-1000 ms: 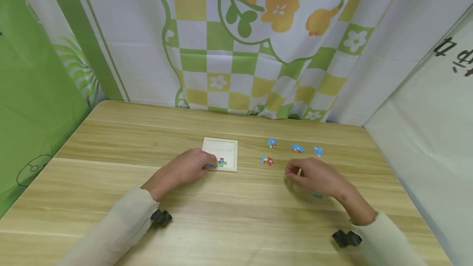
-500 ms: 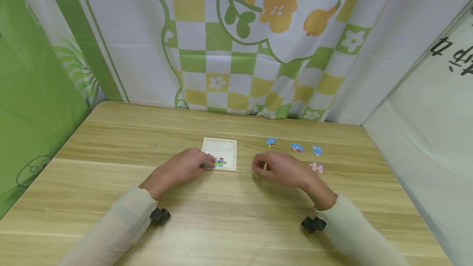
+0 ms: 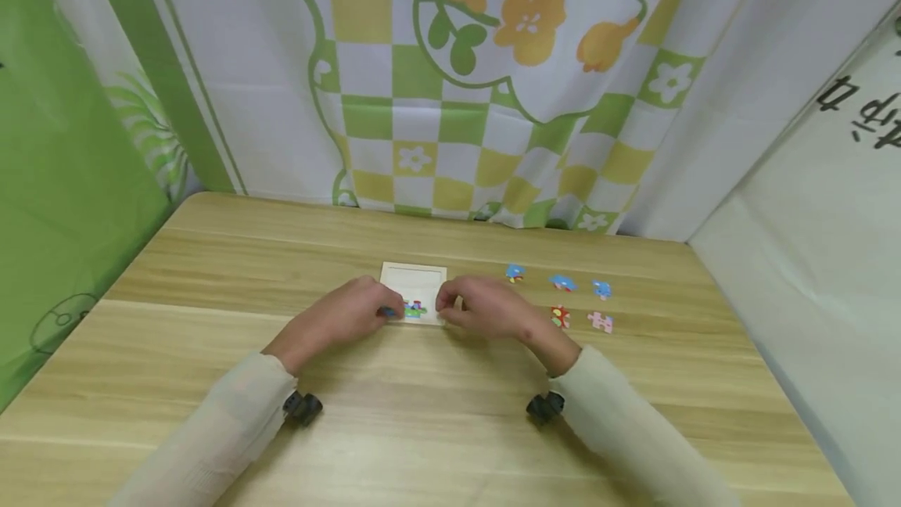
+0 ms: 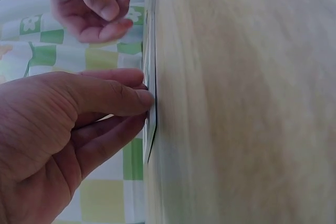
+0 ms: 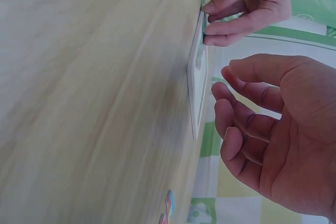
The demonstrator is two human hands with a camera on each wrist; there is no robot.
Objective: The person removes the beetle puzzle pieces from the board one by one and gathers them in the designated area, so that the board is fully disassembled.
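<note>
A light square puzzle tray lies on the table in the head view, with colourful puzzle pieces set along its near side. My left hand grips its near-left corner; in the left wrist view the thumb lies against the tray's edge. A bit of blue shows by those fingertips. My right hand hovers at the tray's right side, its fingers loosely curled. The right wrist view shows nothing between that hand's thumb and fingers, which stand apart from the tray.
Loose puzzle pieces lie right of the tray: three blue ones, among them the far-right piece, a red piece and a pink piece. A patterned curtain hangs behind the wooden table.
My right hand has travelled left from beside the loose pieces to the tray, uncovering the red and pink pieces. The left hand stays at the tray, which has shifted slightly left with it.
</note>
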